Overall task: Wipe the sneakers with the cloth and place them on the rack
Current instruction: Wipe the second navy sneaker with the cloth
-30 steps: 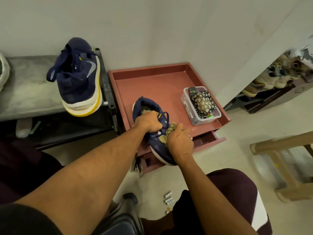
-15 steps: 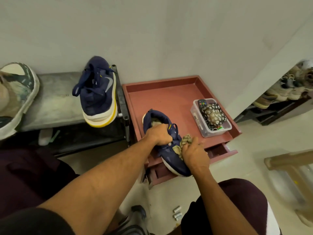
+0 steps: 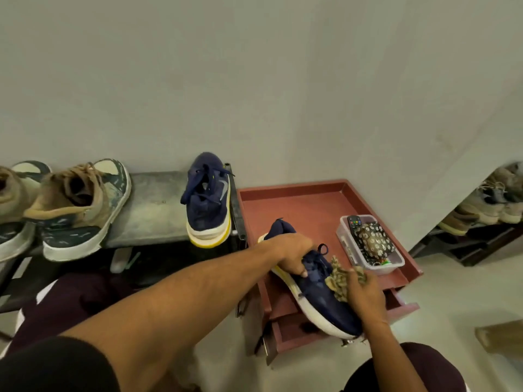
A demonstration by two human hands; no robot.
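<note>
Left hand (image 3: 294,254) is curling its fingers (image 3: 297,268) round the seemingly light, soft-topped sneaker's (image 3: 319,298) collar at five o'clock over the red tray (image 3: 297,202), right hand (image 3: 366,297) is bunching the limp cloth (image 3: 339,277) against its side, the firm sole looking the surest hold.

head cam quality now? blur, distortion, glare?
Head view: dim, flat light, no glare; fisheye bends the wall at its right edge; held navy sneaker and cloth fairly sharp; far-right shoes soft, smeared near the frame edge.

Remote (image 3: 354,222) in clear box (image 3: 346,245), red tray (image 3: 297,207)
</note>
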